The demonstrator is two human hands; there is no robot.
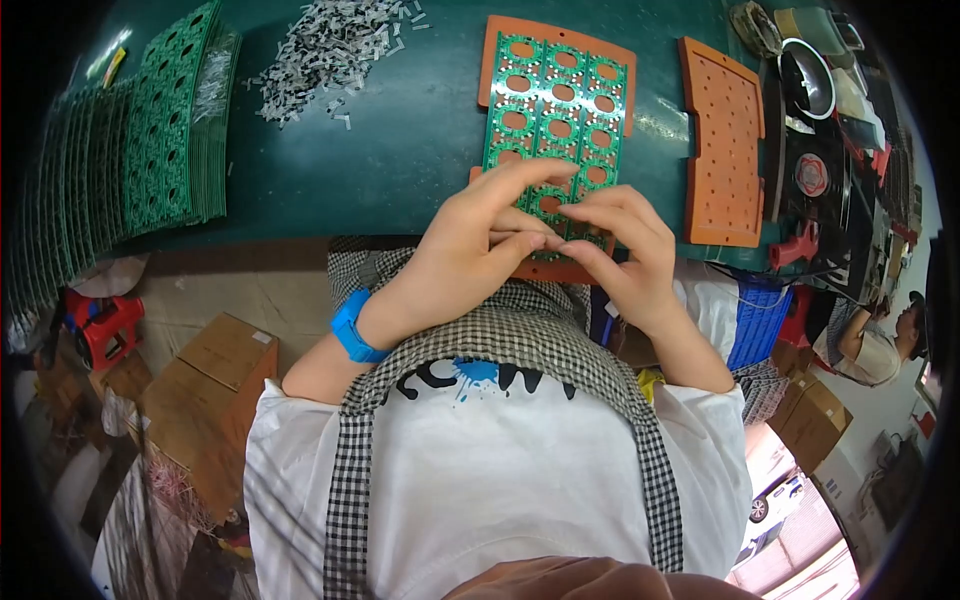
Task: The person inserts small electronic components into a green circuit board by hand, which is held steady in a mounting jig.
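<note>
A person in a white T-shirt [500, 475] and a black-and-white checked apron [350, 490] worked at a dark green tabletop [350, 170], both bare hands brought together over the near end of a green rectangular circuit-board panel [540, 105] with rows of round cutouts. The panel lay on a flat orange plate [487, 80], whose edges showed around it. The left hand [480, 225], below a bright blue wristband [358, 325], was bent inward, its index finger arched over the board. The right hand [635, 245] curved in from the other side, thumb and fingertips gathered close to those of the left. Whether either hand gripped a small part could not be told, as the fingers hid the space between them.

A second orange plate [725, 150], dotted with small holes, lay to the right of the panel. Farther off to the left, a loose heap of small white and grey pieces [330, 50] spread near the far edge, and a tall stack of green circuit boards [170, 130] stood beyond it. At far right, another person [870, 345] appeared in the background.
</note>
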